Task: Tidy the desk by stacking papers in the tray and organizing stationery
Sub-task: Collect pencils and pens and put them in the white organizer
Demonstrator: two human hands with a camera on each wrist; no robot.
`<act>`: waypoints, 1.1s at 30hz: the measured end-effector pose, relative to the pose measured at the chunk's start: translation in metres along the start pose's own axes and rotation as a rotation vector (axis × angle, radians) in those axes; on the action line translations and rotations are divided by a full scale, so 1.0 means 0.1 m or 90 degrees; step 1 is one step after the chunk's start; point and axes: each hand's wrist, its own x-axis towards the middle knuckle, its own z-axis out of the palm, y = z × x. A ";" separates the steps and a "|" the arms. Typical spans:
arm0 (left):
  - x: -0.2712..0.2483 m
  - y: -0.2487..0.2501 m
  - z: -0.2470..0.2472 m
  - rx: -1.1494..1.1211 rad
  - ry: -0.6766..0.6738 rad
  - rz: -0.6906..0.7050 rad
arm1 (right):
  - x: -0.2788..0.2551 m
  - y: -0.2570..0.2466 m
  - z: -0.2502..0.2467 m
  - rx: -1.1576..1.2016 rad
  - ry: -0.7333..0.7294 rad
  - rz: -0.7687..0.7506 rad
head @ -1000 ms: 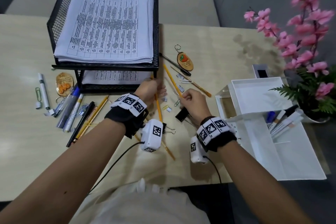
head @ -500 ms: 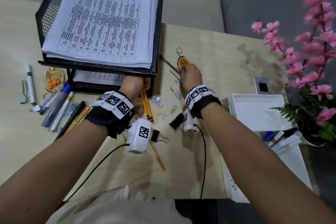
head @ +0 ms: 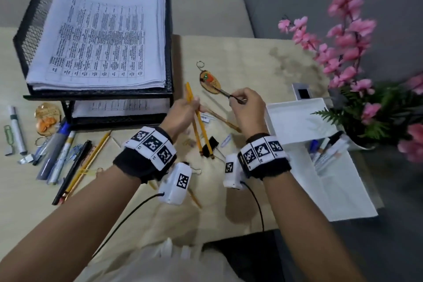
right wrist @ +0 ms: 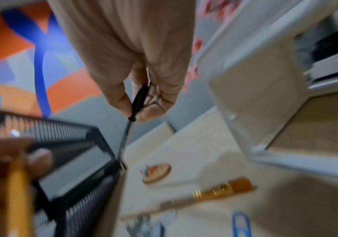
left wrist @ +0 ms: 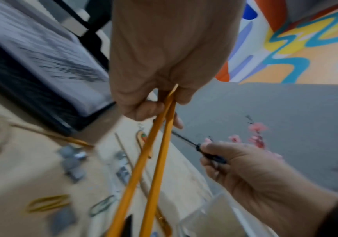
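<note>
Right, your left hand (head: 183,110) is curled round two yellow pencils (head: 198,126), gripped near their upper ends only, so the long free ends splay apart below your fist; any swing toward the white organizer (head: 297,121) at the tabletop's right edge could let one slip or rake the binder clip (head: 211,145) and small clips under them. Your right hand (head: 246,107) pinches a thin black pen (head: 225,93) between thumb and fingertips, right at one end, tip out over the wooden keychain (head: 209,80). That is a weak hold on a long lever, so it may rotate or drop if you move fast. Both hands are close together, and pencils and pen could cross on the way to the organizer. Papers (head: 103,36) are already stacked in the black mesh tray (head: 169,30) at the far left of the tabletop, with more sheets on its lower tier. Loose markers and pens (head: 55,155) remain along the left edge, and a brush (right wrist: 221,191) lies near the organizer. Hard to make out: both wrist views are motion-blurred, so I can't tell whether the black item is a pen or some other tool. The organizer's pen slot is partly cut off by your right wrist, and the small clips beneath your hands are mostly hidden.
</note>
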 end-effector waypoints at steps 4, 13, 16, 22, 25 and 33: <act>-0.22 0.37 0.33 0.046 -0.054 0.130 | -0.28 -0.10 -0.78 0.137 0.159 -0.017; -0.62 1.09 1.44 0.070 -0.090 0.385 | -0.72 0.29 -2.19 0.085 0.448 -0.045; -0.69 1.16 1.83 0.089 -0.126 0.395 | -0.79 0.54 -2.32 -0.016 0.424 -0.036; -0.60 0.86 2.51 0.378 -0.170 0.375 | -0.72 1.04 -2.26 -0.133 0.259 -0.009; -0.57 0.70 2.64 0.465 -0.184 0.325 | -0.69 1.18 -2.19 -0.168 0.188 -0.028; -0.42 0.62 2.60 0.487 -0.099 0.410 | -0.62 1.31 -2.10 -0.209 0.114 -0.055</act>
